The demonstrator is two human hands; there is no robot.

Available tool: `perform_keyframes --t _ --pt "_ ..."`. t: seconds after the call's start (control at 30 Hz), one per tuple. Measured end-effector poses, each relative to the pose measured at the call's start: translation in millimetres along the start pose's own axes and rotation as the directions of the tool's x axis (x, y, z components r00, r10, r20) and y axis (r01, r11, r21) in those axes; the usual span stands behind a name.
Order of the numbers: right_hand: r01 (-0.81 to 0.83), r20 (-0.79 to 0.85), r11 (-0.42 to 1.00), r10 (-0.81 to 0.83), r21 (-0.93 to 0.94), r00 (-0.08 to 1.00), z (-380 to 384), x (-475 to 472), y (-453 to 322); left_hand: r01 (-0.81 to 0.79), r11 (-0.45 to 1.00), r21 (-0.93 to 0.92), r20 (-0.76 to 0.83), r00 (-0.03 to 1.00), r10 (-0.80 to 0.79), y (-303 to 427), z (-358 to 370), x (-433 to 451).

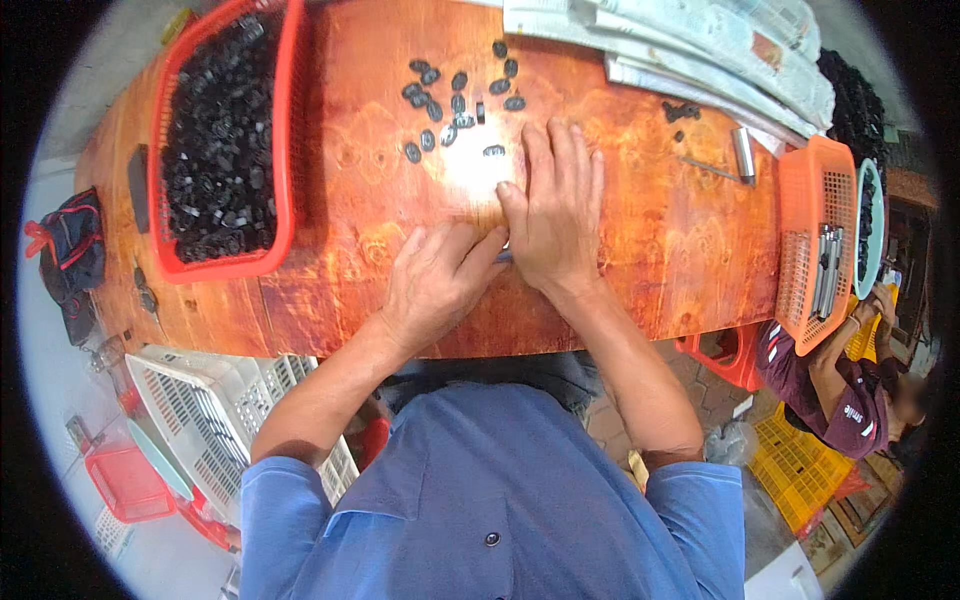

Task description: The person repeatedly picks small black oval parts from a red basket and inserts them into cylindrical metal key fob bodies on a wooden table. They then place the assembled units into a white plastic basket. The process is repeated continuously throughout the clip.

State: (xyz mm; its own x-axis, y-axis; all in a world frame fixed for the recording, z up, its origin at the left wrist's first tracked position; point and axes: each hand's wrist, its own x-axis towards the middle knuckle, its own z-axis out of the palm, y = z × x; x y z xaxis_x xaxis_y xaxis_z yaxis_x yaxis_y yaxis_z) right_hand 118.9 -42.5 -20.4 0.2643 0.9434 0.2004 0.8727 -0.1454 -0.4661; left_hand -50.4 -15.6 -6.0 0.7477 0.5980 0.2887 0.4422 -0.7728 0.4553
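Observation:
My left hand (442,276) is curled low over the wooden tabletop, its fingertips bent under and hidden. At its thumb a narrow bluish-grey piece (504,256) shows, running towards the heel of my right hand (559,206). That hand lies palm down with its fingers stretched forward, so whatever is beneath its palm is hidden. Just beyond the hands, several small oval black parts (457,103) are scattered. A single oval part (493,151) lies nearest to my right fingers, in bright glare. One small dark part (481,112) seems to stand on edge.
A red basket (285,135) full of small black parts stands left. Newspapers (675,52) cover the back right. A metal cylinder (743,154) stands by a thin rod (709,168). An orange basket (795,300) holds metal tubes at the right edge; a person (817,382) sits beyond.

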Motion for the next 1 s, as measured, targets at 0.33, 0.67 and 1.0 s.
perform_keyframes --t 0.33,0.67,1.0 --pt "-0.044 -0.195 0.681 0.271 0.731 0.943 -9.8 -8.4 20.3 0.258 0.171 -0.951 0.178 0.908 -0.38 29.1 -16.5 -7.3" --pt "-0.112 -0.12 0.683 0.283 0.722 0.951 -5.8 -13.1 19.6 0.184 0.108 -0.977 0.132 0.92 -0.369 66.5 -4.8 -27.4" --pt "-0.104 -0.12 0.729 0.248 0.677 0.961 -17.6 -12.4 7.2 0.077 0.347 -0.935 -0.032 0.954 -0.299 67.1 4.1 -40.5"
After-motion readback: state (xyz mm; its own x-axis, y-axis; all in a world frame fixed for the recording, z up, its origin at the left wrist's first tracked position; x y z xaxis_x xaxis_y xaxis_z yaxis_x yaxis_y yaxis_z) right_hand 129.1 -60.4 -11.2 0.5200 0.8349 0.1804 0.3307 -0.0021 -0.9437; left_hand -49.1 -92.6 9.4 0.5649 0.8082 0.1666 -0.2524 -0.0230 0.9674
